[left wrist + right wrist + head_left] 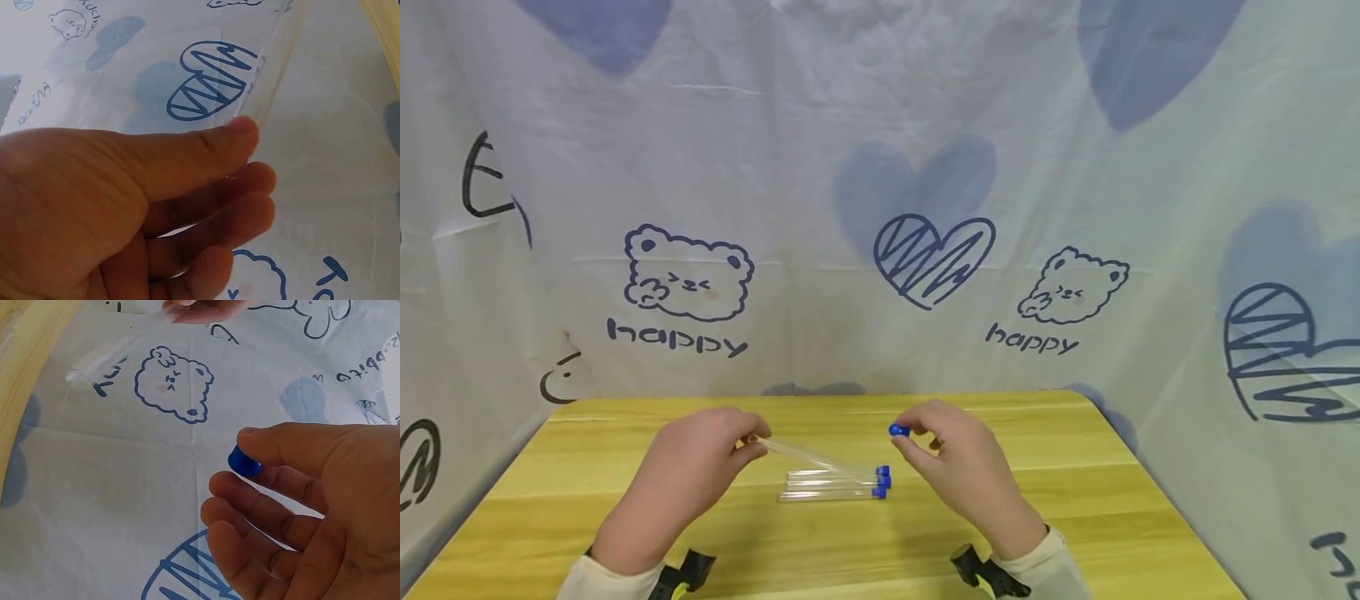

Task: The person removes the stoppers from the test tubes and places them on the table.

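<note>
My left hand (694, 468) pinches the end of a clear test tube (801, 453) between thumb and fingers. The tube slants down to the right, its far end uncapped and overlapping the tubes below in the head view. In the left wrist view the thin tube (284, 62) runs up past the thumb tip. My right hand (961, 460) pinches a small blue cap (898, 430) between thumb and index finger, apart from the tube. The right wrist view shows this blue stopper (244, 462) at the fingertips, the other fingers loosely bent.
Three clear test tubes (827, 496) with blue caps (879, 492) lie side by side on the yellow wooden table (820, 550), between the hands. Behind the table hangs a pale cloth (805, 192) printed with hearts and bears.
</note>
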`<action>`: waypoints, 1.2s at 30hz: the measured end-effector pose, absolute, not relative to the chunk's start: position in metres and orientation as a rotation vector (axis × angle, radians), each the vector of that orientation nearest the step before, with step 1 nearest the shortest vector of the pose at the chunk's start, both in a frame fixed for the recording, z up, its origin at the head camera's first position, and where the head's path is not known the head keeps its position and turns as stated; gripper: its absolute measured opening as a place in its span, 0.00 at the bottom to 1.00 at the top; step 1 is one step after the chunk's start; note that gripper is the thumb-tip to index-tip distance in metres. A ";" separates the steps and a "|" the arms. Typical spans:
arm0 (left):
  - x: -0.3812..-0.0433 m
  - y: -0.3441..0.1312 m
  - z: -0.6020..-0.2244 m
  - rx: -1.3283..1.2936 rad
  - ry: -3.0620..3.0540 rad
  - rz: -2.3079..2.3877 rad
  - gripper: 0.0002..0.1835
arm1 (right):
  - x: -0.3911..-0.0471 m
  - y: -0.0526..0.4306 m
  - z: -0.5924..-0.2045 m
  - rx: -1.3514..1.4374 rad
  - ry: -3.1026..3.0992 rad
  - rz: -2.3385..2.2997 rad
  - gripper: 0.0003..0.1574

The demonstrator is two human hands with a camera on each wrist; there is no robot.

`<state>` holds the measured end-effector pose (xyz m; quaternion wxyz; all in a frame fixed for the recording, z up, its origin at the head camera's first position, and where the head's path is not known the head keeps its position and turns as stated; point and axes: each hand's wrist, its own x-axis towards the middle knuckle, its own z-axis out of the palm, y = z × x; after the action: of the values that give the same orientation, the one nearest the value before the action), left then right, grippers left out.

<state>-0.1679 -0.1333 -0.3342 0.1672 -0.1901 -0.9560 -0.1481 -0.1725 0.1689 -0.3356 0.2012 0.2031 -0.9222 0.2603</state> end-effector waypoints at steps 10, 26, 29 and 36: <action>-0.178 -0.126 -0.357 -0.633 -2.870 -0.467 0.05 | -0.171 0.170 -0.332 0.581 -2.613 0.730 0.06; -0.190 -0.119 -0.408 -0.730 -2.803 -0.304 0.14 | -0.173 0.175 -0.337 0.638 -2.588 0.743 0.07; -0.197 -0.119 -0.424 -0.770 -2.796 -0.297 0.14 | -0.173 0.175 -0.337 0.614 -2.597 0.708 0.07; -0.206 -0.117 -0.447 -0.734 -2.778 -0.344 0.15 | -0.175 0.173 -0.334 0.591 -2.625 0.693 0.06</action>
<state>-0.2056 -0.1169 -0.4467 0.1237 -0.2518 -0.9526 -0.1180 -0.1746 0.1726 -0.3340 0.1807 0.2093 -0.9292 0.2452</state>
